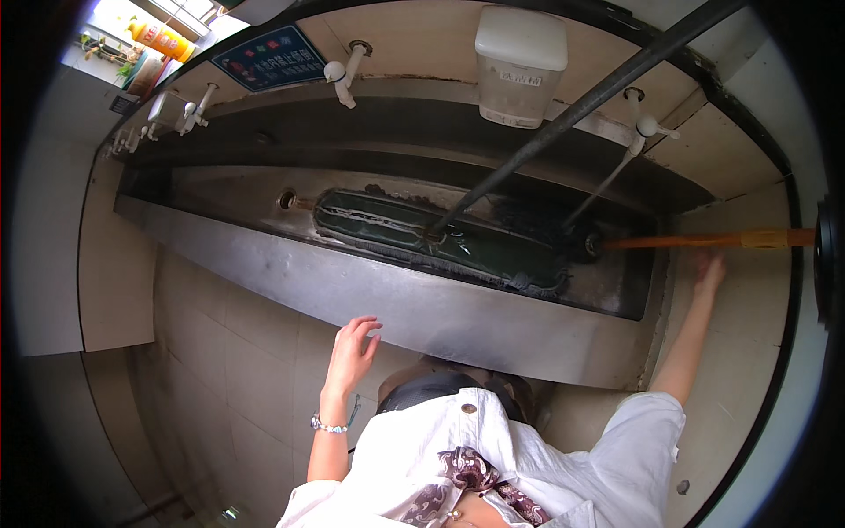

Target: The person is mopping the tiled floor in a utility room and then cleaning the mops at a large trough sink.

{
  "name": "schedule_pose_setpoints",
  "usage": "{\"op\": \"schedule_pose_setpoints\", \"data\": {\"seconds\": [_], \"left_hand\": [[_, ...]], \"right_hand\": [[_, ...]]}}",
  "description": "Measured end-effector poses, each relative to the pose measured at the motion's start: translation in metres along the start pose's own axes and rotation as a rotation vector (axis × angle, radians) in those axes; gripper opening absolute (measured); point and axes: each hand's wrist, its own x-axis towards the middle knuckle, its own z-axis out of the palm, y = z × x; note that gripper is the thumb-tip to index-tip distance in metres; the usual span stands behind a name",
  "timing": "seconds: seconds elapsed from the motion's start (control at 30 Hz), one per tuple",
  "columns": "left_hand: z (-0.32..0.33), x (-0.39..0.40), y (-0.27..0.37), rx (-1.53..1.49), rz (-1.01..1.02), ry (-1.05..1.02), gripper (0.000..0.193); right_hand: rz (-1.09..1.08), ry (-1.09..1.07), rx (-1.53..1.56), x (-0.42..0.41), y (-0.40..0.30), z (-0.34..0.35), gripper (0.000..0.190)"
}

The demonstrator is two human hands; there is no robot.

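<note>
In the long stainless-steel trough sink [409, 303] lies a flat dust mop [389, 224] with a wet green back and grey fringe. Its grey metal pole [561, 132] slants up to the upper right. At the sink's right end rests a dark mop head [581, 241] on an orange handle [686, 240], which extends over the right rim. Water runs from the right tap [645, 127] onto it. My right hand [709, 272] is just below the orange handle, blurred, and its grip is unclear. My left hand [354, 351] hangs empty before the sink's front edge, fingers loosely apart.
A white plastic dispenser [518, 69] with a label hangs on the tiled wall, beside another tap [344, 80] and a blue sign [267, 58] bearing writing. A drain hole [286, 198] shows left of the dust mop. An orange bottle [160, 39] stands by the window.
</note>
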Motion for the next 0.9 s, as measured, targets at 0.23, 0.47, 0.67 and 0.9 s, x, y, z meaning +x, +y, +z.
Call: {"op": "schedule_pose_setpoints", "data": {"seconds": [0.23, 0.47, 0.67, 0.9], "left_hand": [[0.006, 0.001, 0.005, -0.014, 0.040, -0.006, 0.020], [0.010, -0.008, 0.008, 0.039, 0.088, 0.024, 0.019], [0.015, -0.012, 0.003, 0.001, 0.047, 0.022, 0.018], [0.013, -0.014, -0.005, -0.006, 0.032, 0.033, 0.018]], "right_hand": [[-0.561, 0.196, 0.027, -0.069, -0.140, 0.074, 0.041], [-0.597, 0.178, -1.130, 0.056, -0.146, 0.065, 0.031], [-0.871, 0.186, -1.188, 0.049, -0.135, 0.076, 0.031], [-0.600, -0.741, -0.352, -0.226, -0.024, 0.235, 0.024]]}}
